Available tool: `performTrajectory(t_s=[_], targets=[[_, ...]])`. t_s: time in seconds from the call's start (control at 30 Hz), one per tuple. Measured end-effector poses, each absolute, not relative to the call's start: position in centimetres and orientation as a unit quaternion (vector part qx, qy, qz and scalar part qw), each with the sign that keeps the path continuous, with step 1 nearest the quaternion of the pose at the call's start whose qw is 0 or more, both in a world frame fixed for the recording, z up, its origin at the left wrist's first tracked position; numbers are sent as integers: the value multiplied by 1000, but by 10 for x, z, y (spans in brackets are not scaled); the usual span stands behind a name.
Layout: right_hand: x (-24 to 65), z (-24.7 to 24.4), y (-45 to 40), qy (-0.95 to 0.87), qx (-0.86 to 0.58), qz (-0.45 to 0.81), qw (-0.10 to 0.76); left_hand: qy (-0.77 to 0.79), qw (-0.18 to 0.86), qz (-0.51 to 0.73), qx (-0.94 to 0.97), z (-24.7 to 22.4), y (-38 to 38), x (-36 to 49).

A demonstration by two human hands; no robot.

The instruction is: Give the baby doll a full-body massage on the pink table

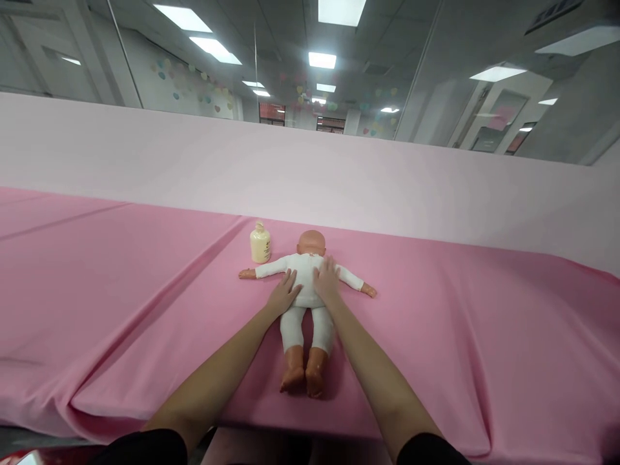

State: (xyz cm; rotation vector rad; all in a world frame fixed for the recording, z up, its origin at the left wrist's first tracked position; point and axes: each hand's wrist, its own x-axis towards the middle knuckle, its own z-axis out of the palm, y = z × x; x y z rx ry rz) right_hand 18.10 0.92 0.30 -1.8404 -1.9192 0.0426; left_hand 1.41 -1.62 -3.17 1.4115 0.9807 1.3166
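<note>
At the left of the group stands one cream bottle (pixel 260 243), upright on the pink cloth (pixel 121 278), just beside the doll's (pixel 304 303) outstretched arm and head. That closeness looks like the main hazard — a nudge from the arm or a tug on the cloth could tip the bottle over. Next comes the left hand (pixel 283 294), fingers spread flat and gripping nothing, resting against the doll's side at the waist. The doll itself lies face down in the middle of the cloth, arms spread wide, feet toward the near edge, dressed in a white suit. The right hand (pixel 326 279) lies open on its back, palm down — it holds nothing either. With both palms only pressing, the doll could slide on the smooth fabric, and the folds might bunch beneath it. Count: one bottle, one doll, two hands, one cloth.
</note>
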Motion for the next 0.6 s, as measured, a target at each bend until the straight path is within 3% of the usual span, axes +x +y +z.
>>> performTrajectory(t_s=[0.17, 0.27, 0.4, 0.5, 0.6], targets=[[169, 18, 16, -883, -454, 15, 115, 393, 446, 546, 590, -37, -14, 15], [180, 18, 23, -899, -429, 25, 81, 446, 334, 450, 697, -38, -14, 16], [196, 7, 28, -837, -531, 30, 127, 536, 161, 242, 792, -39, -12, 16], [201, -5, 15, -770, -615, 66, 157, 535, 132, 220, 805, -41, -11, 16], [214, -15, -18, -790, -575, 112, 180, 541, 139, 221, 800, -41, -12, 13]])
